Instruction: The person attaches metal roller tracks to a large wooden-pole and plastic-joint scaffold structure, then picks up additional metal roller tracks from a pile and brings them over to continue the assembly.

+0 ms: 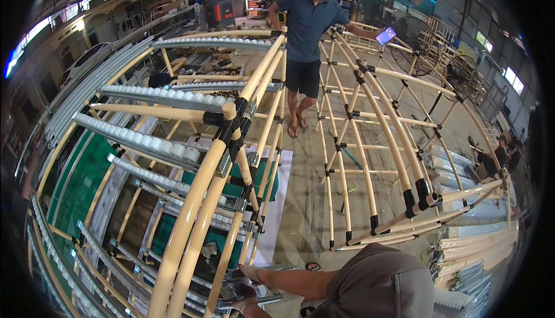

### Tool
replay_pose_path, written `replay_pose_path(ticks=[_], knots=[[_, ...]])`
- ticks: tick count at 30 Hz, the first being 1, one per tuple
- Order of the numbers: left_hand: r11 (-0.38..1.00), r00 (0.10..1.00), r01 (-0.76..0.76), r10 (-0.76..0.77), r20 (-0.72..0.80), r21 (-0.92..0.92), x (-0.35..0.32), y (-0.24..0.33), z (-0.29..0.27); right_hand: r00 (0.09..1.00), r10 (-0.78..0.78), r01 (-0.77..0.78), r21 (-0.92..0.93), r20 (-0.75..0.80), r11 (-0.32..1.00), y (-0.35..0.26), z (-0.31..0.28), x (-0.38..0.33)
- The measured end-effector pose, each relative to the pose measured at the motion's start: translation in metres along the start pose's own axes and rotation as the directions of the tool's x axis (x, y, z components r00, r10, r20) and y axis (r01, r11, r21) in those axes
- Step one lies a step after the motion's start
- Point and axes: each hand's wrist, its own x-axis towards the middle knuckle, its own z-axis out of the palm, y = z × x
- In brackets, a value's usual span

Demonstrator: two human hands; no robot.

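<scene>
At the lower edge, my bare right forearm reaches left from a grey-brown sleeve. My right hand (251, 273) is among the lower pipes of a rack frame, its fingers curled in by the metal parts; what they hold is too small to name. Below it lies my left hand (247, 305), partly cut off and unclear, beside a grey metal rail. The rack (195, 220) beside them is built of cream pipes with black joints. Roller tracks (159, 146) with white wheels slope across it in several levels.
Across the aisle to the right stands a second cream pipe frame (399, 139). A person (306, 23) in a dark blue shirt stands between the frames, holding a lit phone (385, 35). Bundled pipes and rails (477, 243) lie at the right. Green sheeting (87, 173) shows under the rack.
</scene>
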Motion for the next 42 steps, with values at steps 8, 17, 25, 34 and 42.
replay_pose_path(ticks=[8, 17, 25, 34, 42], knots=[[0.968, 0.928, 0.223, -0.247, -0.280, -0.117, -0.032, 0.005, 0.019, 0.913, -0.397, 0.310, -0.788, 0.091, 0.532, 0.067, -0.128, -0.015], [0.963, 0.944, 0.252, -0.267, -0.194, -0.099, -0.030, -0.010, 0.023, 0.743, 0.285, -0.299, 0.080, -0.606, 0.951, 0.177, -0.302, -0.223], [0.984, 0.949, 0.175, -0.179, -0.259, -0.039, -0.006, -0.027, 0.038, -0.207, -0.195, 0.788, -0.281, -0.959, 0.548, 0.140, -0.292, -0.363], [0.986, 0.954, 0.152, -0.129, -0.271, 0.066, -0.018, -0.019, 0.054, -0.568, 0.117, 0.777, -0.485, -0.814, 0.400, 0.102, -0.356, -0.346], [0.979, 0.955, 0.143, -0.099, -0.279, 0.144, -0.009, -0.010, 0.033, -0.552, 0.134, 0.757, -0.427, -0.823, 0.495, 0.128, -0.384, -0.377]])
